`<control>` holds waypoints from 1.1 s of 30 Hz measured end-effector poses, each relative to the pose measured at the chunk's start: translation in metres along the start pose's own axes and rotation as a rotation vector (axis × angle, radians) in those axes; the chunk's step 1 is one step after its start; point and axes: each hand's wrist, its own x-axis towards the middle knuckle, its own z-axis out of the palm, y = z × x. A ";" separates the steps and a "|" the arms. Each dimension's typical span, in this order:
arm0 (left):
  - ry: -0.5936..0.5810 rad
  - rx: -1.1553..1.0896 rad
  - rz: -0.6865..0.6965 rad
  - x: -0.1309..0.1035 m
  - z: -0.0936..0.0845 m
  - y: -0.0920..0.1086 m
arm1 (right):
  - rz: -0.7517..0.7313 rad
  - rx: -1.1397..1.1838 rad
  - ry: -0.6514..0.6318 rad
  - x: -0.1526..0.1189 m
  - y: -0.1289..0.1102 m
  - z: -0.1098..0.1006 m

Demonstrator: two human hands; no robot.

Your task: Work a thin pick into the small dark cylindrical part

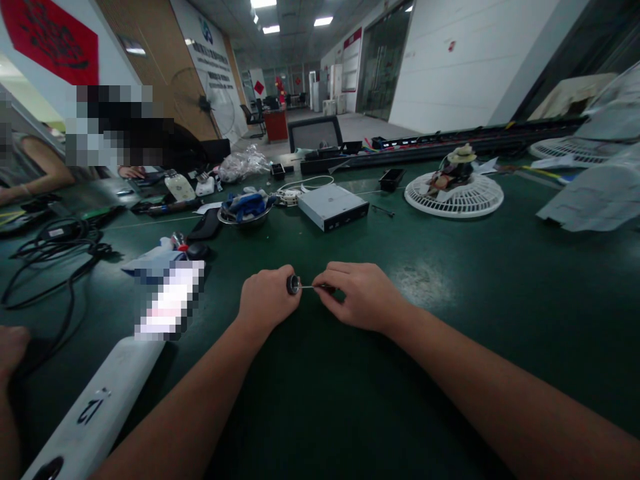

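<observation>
My left hand (270, 297) is closed round a small dark round piece (293, 285) with a pale, ring-like end that faces right. A thin light rod (307, 287) bridges the gap between the piece and the fingertips of my right hand (355, 293). Those fingers pinch the rod's dark part (327, 288); most of it is hidden by the hand. Both hands are over the green table (320, 400), close together near the middle of the view. Beyond them lies a grey and black box-shaped drive (333, 205).
A white fan grille (455, 203) stands back right, a bowl of blue items (245, 212) back left. At left are a lit phone (173, 300), a long white device (100, 407) and black cables (60, 253). Two other people sit at far left; another hand (13, 347) rests nearby.
</observation>
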 end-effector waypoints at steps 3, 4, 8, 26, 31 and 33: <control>-0.001 0.030 0.008 0.000 0.000 0.001 | 0.081 -0.033 0.048 0.000 0.001 0.002; -0.003 0.035 0.009 0.000 -0.001 0.001 | 0.109 -0.059 0.048 0.000 0.001 0.003; -0.004 0.033 0.019 0.000 -0.001 0.000 | 0.062 -0.085 -0.028 0.000 0.000 0.001; -0.036 0.020 0.027 0.000 -0.005 0.004 | 0.112 -0.159 0.000 0.001 -0.008 -0.007; -0.051 0.021 0.028 0.000 -0.004 0.003 | 0.020 -0.116 -0.073 0.001 -0.007 -0.005; -0.045 0.028 0.022 -0.001 -0.004 0.003 | 0.087 -0.121 -0.038 0.001 -0.007 -0.005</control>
